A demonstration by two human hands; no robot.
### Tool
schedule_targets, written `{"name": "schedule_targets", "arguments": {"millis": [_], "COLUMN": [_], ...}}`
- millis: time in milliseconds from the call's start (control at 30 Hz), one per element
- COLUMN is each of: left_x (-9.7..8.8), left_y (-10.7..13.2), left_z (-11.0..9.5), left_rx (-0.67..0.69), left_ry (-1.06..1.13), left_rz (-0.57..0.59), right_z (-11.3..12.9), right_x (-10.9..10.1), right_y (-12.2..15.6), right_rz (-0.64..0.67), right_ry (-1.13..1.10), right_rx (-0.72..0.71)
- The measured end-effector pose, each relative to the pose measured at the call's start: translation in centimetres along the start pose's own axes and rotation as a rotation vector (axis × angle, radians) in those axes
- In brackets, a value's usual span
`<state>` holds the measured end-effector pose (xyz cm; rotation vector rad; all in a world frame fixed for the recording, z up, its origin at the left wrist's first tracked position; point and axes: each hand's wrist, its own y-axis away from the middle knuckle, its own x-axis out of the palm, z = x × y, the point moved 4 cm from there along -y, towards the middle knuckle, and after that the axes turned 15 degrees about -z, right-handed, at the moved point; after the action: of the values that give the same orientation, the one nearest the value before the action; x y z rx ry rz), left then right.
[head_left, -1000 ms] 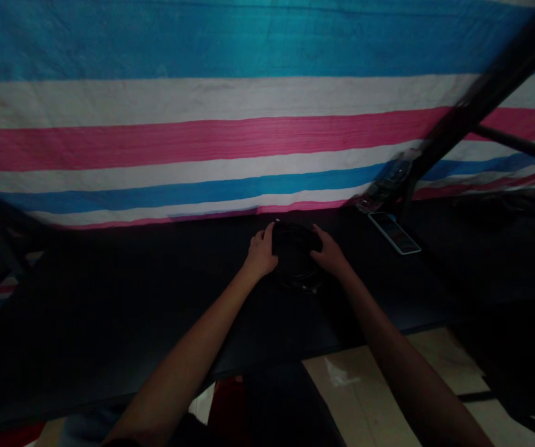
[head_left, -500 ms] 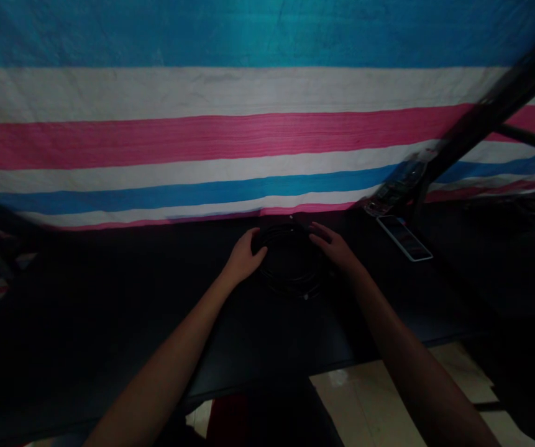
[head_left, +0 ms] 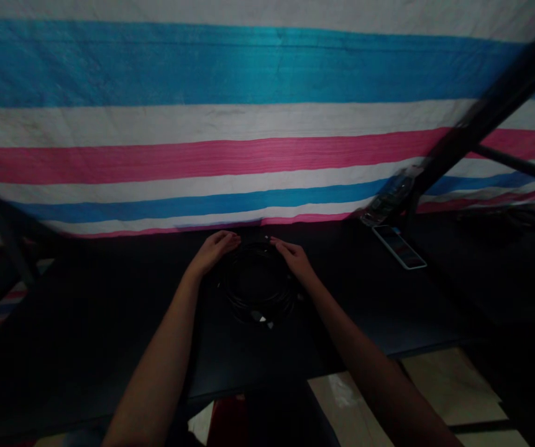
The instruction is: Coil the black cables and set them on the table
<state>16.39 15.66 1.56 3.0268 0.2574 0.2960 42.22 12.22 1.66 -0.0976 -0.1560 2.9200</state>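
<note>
Down on a dark surface (head_left: 85,298), right below a big blue, white and pink striped tarp (head_left: 202,167), a coil of black cable (head_left: 258,285) lies flat, a bit left of the middle of the head cam view. Both hands are on it. The left hand (head_left: 214,251) sits at the coil's upper left edge, and the right hand (head_left: 296,259) is at its upper right edge, with the loop between them. Both grips are spread about as wide as the coil, fingers lightly curved over the top of it, but it's too dim to tell if either one is really clamping down or just resting there. A small pale connector (head_left: 261,319) shows at the near edge of the coil, kinda blurry.

Over to the right, well apart from the hands, a smartphone (head_left: 398,247) lies on the surface at an angle, with a clear plastic bottle (head_left: 388,202) just beyond it by the tarp. A dark metal frame bar (head_left: 495,105) cuts diagonally across the upper right, and pale floor tiles (head_left: 453,379) show past the surface's near edge.
</note>
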Motion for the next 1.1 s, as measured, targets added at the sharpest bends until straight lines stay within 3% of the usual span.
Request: {"name": "schedule_targets", "arguments": {"millis": [100, 167, 333, 433, 533, 667, 767, 1000, 1100], "left_x": [-3.6, -4.9, -5.0, -5.2, -5.7, -5.6, -4.9, -3.8, -3.7], "left_y": [-0.8, -0.7, 0.6, 1.1, 1.0, 1.1, 1.5, 2.6, 2.8], "left_z": [-1.3, -1.6, -1.3, -1.4, -1.6, -1.7, -1.6, -1.1, -1.0], "left_rx": [-0.025, -0.024, -0.055, -0.096, -0.123, -0.124, -0.128, -0.184, -0.198], "left_ry": [0.104, 0.157, 0.18, 0.176, 0.184, 0.225, 0.25, 0.207, 0.168], "left_rz": [-0.059, -0.095, -0.026, 0.032, 0.059, 0.087, 0.131, 0.279, 0.329], "right_z": [0.0, 0.1, 0.4, 0.1, -0.5, -1.3, -1.6, -0.9, -0.7], "right_x": [2.5, 4.0, 6.9, 7.4, 6.2, 3.9, 3.9, 4.8, 3.9], "right_y": [1.8, 3.1, 6.9, 7.6, 5.2, -1.0, -3.9, -3.7, -3.7], "right_rz": [0.023, 0.05, 0.063, 0.056, 0.033, -0.069, -0.071, -0.043, -0.139], "right_ry": [-0.036, -0.059, -0.107, -0.106, -0.066, -0.015, 0.015, 0.098, 0.102], "right_rx": [0.027, 0.043, 0.06, 0.06, 0.063, 0.051, 0.021, -0.107, -0.145]}}
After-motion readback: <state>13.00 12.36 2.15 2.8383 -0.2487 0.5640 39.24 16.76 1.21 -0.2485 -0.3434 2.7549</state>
